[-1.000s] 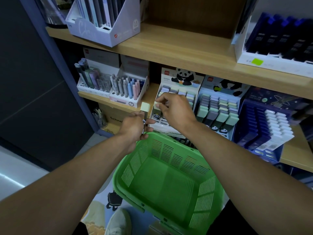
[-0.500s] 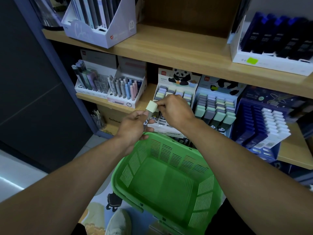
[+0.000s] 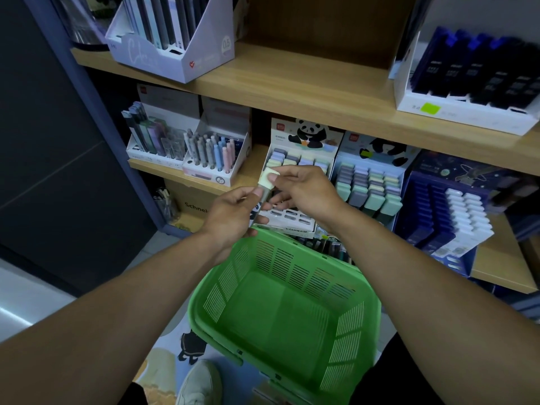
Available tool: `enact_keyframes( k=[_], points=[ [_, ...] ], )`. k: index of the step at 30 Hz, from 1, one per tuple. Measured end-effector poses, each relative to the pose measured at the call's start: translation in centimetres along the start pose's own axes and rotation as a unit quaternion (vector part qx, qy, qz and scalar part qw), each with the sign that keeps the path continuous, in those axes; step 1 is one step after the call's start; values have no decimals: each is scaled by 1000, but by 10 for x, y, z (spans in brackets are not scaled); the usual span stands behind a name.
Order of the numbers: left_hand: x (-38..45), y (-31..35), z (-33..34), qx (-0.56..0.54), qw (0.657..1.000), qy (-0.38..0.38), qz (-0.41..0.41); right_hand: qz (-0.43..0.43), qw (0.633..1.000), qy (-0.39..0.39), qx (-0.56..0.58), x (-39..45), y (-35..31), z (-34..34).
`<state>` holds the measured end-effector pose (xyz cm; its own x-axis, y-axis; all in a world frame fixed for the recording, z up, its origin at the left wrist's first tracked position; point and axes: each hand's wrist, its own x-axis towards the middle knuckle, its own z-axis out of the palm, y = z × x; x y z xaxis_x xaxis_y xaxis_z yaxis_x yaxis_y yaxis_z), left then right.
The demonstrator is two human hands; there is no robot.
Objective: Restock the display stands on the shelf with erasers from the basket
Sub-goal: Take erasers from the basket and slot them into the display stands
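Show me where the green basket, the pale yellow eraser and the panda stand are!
green basket (image 3: 359, 331): head view, on its right slotted wall.
pale yellow eraser (image 3: 267, 177): head view, on its pale top end.
panda stand (image 3: 306, 133): head view, on the panda picture of its back card.

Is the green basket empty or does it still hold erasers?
Empty: the green basket's bare floor shows throughout; the only loose eraser is in the hands.

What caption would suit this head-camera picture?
Both hands hold a pale eraser above a green basket.
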<state>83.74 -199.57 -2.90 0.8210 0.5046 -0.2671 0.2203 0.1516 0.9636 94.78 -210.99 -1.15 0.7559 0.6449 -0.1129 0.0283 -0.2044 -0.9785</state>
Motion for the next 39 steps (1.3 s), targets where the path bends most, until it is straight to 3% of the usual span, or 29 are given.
enact_keyframes(
  k=[10,14,19,25,29,31,35,39],
  points=[
    [-2,-2,2,-20,998,-50,-18,3,999,32,1,-5,-2,-7],
    [1,-3,1,-37,996,-68,-33,10,1000,9,20,-5,-2,-9],
    [6,-8,1,-17,997,-70,-11,-19,999,15,-45,-1,0,-11],
    [18,-10,-2,158,986,2,59,-118,961,135,-208,3,8,-19],
    [18,-14,-8,322,933,-55,154,-157,944,145,-252,2,13,-17],
    [18,-16,-9,371,911,-78,161,-170,935,148,-273,2,14,-15],
    [17,-16,-5,431,888,-98,131,-195,917,136,-320,2,17,-10],
    [20,-17,-7,431,885,-95,145,-198,912,127,-336,3,19,-8]
  ],
)
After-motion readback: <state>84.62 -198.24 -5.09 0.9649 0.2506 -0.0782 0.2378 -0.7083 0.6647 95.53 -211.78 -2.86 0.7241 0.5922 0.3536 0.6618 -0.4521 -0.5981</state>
